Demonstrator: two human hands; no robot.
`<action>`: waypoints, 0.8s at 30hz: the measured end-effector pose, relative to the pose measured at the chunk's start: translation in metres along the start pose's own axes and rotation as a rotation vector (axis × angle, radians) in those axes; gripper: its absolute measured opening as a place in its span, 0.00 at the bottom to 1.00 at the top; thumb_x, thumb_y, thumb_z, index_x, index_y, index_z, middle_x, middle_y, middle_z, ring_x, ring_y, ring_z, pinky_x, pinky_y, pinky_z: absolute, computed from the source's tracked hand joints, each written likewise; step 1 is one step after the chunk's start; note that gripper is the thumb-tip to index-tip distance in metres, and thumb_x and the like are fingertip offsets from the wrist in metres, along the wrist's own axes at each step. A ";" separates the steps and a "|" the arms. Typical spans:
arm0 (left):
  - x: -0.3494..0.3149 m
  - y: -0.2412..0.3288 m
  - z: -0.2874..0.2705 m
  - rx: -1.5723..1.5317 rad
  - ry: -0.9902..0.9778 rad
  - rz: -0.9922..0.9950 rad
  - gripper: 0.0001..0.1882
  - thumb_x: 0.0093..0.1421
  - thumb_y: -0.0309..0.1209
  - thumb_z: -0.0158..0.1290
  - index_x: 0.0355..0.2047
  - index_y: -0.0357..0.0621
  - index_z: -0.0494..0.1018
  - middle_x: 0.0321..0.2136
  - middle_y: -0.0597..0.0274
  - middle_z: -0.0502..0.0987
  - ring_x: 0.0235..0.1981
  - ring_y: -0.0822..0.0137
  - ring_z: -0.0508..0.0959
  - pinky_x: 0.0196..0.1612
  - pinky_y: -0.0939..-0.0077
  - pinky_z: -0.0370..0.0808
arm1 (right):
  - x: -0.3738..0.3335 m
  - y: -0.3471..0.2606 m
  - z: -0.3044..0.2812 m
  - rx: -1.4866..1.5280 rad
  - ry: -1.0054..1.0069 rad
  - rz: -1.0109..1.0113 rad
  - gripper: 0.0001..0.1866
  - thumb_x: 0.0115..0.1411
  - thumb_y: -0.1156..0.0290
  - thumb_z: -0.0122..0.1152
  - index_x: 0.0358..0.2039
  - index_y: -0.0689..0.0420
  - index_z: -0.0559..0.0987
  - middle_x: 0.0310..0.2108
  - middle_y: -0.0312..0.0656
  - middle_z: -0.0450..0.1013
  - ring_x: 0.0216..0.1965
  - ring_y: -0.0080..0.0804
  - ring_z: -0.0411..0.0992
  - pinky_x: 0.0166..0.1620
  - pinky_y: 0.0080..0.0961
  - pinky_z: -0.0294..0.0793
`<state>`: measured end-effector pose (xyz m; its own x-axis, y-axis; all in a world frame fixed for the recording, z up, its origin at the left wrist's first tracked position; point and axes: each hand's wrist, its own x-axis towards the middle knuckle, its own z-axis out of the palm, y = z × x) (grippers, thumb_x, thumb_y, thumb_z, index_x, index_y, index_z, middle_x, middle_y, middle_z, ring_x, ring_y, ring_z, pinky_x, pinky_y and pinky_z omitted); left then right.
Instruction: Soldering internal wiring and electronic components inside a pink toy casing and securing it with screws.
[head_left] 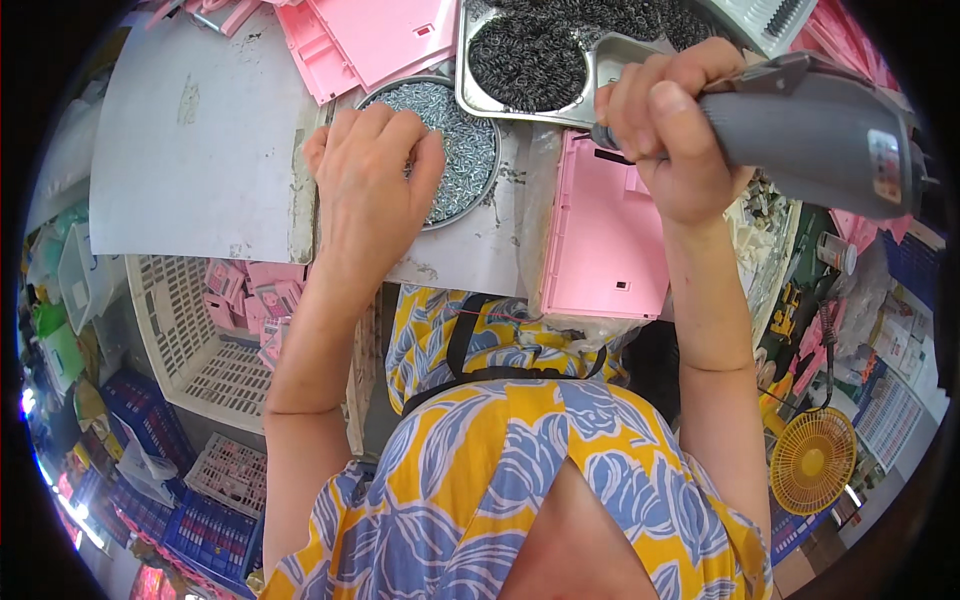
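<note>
My left hand (368,180) is over a round metal dish (497,165) filled with small silvery screws (462,150). Its fingers are curled down and closed, their tips hidden from view, so what they pinch does not show. My right hand (680,135) is wrapped round a grey electric screwdriver (800,130), held sideways with its front end to the left. Below that hand lies a flat pink plastic panel (600,240) with small rectangular cutouts, at the table's near edge. The screwdriver's tip is by the panel's far end; contact cannot be made out.
A steel tray (472,95) of dark springs or rings (525,60) stands behind the dish. More pink panels (370,40) lie at the far left. A pale crate (190,350) below the table holds pink parts (255,290). A yellow fan (812,460) is at the right.
</note>
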<state>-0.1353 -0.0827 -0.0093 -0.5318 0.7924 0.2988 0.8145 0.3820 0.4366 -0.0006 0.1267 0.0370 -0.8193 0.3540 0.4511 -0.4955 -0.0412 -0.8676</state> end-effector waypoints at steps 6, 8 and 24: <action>0.005 0.010 0.006 -0.084 0.029 0.137 0.06 0.56 0.35 0.63 0.28 0.51 0.77 0.28 0.69 0.74 0.36 0.61 0.73 0.46 0.57 0.61 | 0.001 0.000 -0.003 -0.008 -0.056 0.042 0.04 0.66 0.73 0.52 0.36 0.53 0.67 0.18 0.34 0.61 0.19 0.22 0.58 0.29 0.29 0.65; 0.007 0.021 0.015 -0.162 0.078 0.209 0.05 0.55 0.34 0.63 0.29 0.52 0.77 0.27 0.71 0.75 0.36 0.62 0.74 0.46 0.58 0.61 | 0.003 -0.013 -0.001 0.010 -0.029 0.016 0.04 0.67 0.68 0.52 0.38 0.52 0.68 0.18 0.32 0.62 0.19 0.22 0.58 0.32 0.29 0.66; -0.007 0.055 0.026 -0.392 0.066 0.321 0.07 0.49 0.32 0.67 0.29 0.54 0.80 0.30 0.73 0.78 0.34 0.67 0.76 0.46 0.60 0.60 | -0.002 -0.068 0.027 -0.031 -0.298 0.101 0.10 0.68 0.60 0.55 0.42 0.48 0.67 0.19 0.28 0.65 0.19 0.21 0.62 0.34 0.27 0.69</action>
<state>-0.0805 -0.0551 -0.0097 -0.2934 0.8038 0.5176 0.7978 -0.0925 0.5958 0.0267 0.1035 0.1004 -0.9147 0.0602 0.3996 -0.4019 -0.0316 -0.9151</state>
